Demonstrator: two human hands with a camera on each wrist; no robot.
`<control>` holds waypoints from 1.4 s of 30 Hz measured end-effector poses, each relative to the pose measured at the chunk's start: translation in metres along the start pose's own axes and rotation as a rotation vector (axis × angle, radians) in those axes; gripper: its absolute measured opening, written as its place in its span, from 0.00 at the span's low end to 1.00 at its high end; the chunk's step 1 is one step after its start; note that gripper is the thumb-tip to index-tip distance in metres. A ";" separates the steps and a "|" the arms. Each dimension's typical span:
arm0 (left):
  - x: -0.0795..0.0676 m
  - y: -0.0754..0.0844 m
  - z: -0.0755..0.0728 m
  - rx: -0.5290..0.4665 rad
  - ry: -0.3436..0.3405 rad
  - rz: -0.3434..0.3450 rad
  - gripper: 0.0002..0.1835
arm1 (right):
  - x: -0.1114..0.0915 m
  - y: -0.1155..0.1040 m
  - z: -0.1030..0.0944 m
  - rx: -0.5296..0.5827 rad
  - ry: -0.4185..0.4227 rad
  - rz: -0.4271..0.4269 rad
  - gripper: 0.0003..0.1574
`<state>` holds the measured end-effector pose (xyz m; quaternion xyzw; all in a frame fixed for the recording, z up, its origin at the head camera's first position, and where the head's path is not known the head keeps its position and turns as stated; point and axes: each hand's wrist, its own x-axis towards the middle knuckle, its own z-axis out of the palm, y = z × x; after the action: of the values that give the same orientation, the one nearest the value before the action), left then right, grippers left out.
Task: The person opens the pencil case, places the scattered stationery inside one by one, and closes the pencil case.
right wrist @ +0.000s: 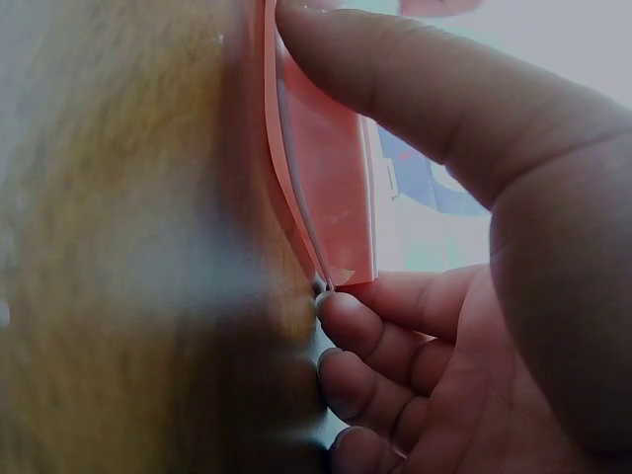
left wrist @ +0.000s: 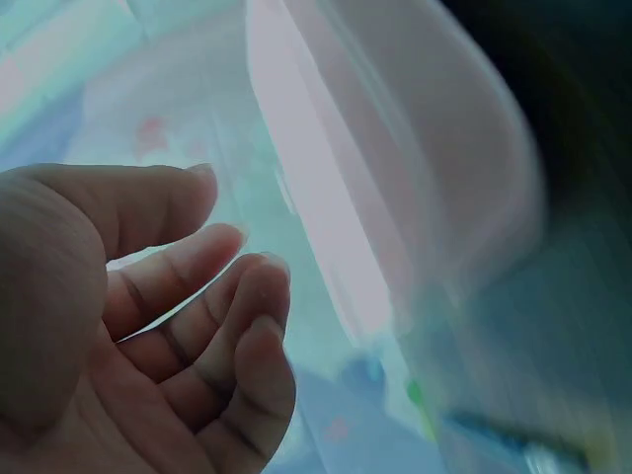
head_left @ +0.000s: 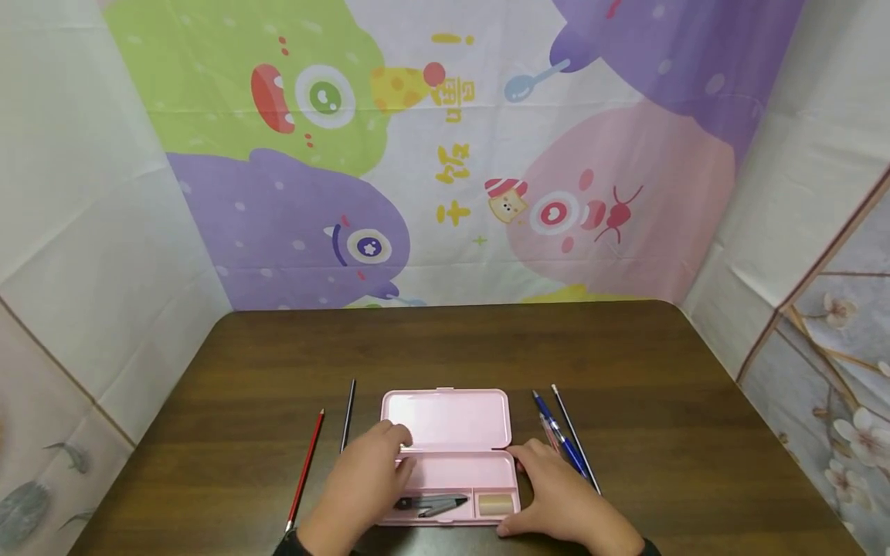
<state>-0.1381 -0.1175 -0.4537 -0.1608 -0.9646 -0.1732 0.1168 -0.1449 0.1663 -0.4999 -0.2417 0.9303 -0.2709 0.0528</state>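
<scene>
While right hand (head_left: 556,494) grips pink case (head_left: 452,421) by one end, left hand (head_left: 368,472) hovers near, fingers relaxed.

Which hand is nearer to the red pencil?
Left. The left hand is just right of the red pencil; the right hand holds the right edge of the pink pencil case.

The right hand (right wrist: 494,336) holds a pink case (right wrist: 334,178) edge-on.
</scene>
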 end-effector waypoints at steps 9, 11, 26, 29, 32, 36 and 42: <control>-0.013 -0.059 -0.011 0.084 -0.012 -0.180 0.15 | 0.001 0.000 0.000 0.000 -0.011 0.007 0.61; -0.016 -0.069 -0.011 0.104 -0.033 -0.194 0.16 | 0.001 0.001 0.001 0.004 -0.013 0.011 0.61; -0.016 -0.109 -0.022 0.182 -0.245 -0.323 0.21 | 0.001 0.001 0.001 -0.009 -0.008 0.008 0.62; -0.017 -0.112 -0.024 0.176 -0.276 -0.347 0.20 | 0.000 0.001 0.001 -0.006 -0.009 0.008 0.61; -0.017 -0.113 -0.025 0.167 -0.317 -0.401 0.18 | 0.000 0.002 0.001 -0.006 -0.009 0.010 0.62; -0.016 -0.114 -0.024 0.136 -0.358 -0.483 0.16 | 0.000 0.002 0.001 -0.010 -0.010 0.012 0.63; -0.018 -0.120 -0.023 0.100 -0.346 -0.508 0.13 | 0.000 0.002 0.002 0.000 -0.016 0.013 0.63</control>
<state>-0.1595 -0.2376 -0.4734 0.0645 -0.9868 -0.1191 -0.0887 -0.1456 0.1669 -0.5026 -0.2379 0.9314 -0.2684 0.0618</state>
